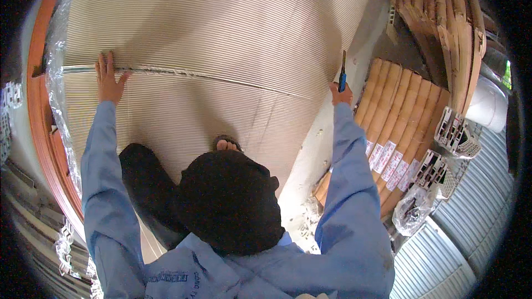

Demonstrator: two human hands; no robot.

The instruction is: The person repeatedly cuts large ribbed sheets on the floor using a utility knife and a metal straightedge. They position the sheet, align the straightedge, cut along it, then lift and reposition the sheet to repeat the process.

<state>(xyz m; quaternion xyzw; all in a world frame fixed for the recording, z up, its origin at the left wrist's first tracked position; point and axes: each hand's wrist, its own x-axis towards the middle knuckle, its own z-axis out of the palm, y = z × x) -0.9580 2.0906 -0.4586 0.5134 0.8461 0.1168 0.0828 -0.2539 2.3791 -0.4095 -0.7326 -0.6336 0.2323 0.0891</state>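
Note:
A large sheet of ribbed corrugated cardboard [221,27] lies flat in front of me, with a long cut line [183,75] running across it. My left hand [108,80] presses flat, fingers spread, on the left end of that cut. My right hand [342,95] is past the sheet's right edge, gripping a blue-handled utility knife [343,75] with its blade pointing up. My foot in a sandal [226,144] rests on the cardboard near its lower part. My head and blue sleeves fill the lower middle of the view.
Wood-coloured profile bars with labels [396,127] lie bundled at the right, with more curved ones [443,27] behind. Grey hollow profile ends [455,135] and a plastic bag [413,210] sit at lower right. An orange-brown frame wrapped in plastic film [47,122] borders the left.

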